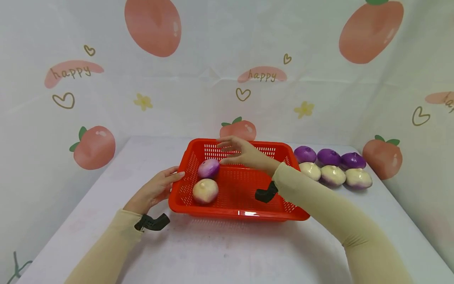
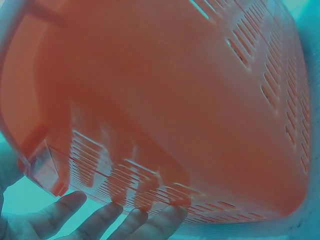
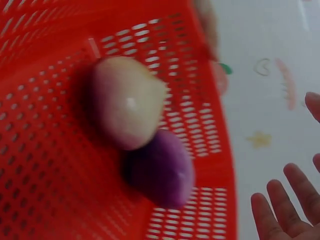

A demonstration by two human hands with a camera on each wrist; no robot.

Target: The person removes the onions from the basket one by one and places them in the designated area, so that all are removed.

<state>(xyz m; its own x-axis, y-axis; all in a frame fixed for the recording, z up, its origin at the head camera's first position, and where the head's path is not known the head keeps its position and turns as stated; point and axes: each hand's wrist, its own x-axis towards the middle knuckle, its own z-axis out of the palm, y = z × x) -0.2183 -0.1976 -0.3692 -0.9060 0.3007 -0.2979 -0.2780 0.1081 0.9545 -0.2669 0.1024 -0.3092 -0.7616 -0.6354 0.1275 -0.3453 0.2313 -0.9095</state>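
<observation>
A red plastic basket (image 1: 241,215) stands mid-table. My left hand (image 1: 159,187) grips its left rim, thumb over the edge and fingers along the outside; the left wrist view shows fingertips (image 2: 165,220) beside the slotted wall. Inside, at the left end, lie two turnips, a mostly white one (image 1: 205,191) in front and a purple-pink one (image 1: 208,169) behind. My right hand (image 1: 241,153) hovers over the back of the basket, fingers spread and holding nothing. In the right wrist view, the white turnip (image 3: 127,102) touches the purple turnip (image 3: 162,170).
Right of the basket, two rows of turnips sit on the table (image 1: 227,256): purple ones (image 1: 329,157) behind, white ones (image 1: 332,176) in front. A printed cloth (image 1: 198,98) hangs behind the table. Black straps with camera mounts (image 1: 152,223) are on both wrists.
</observation>
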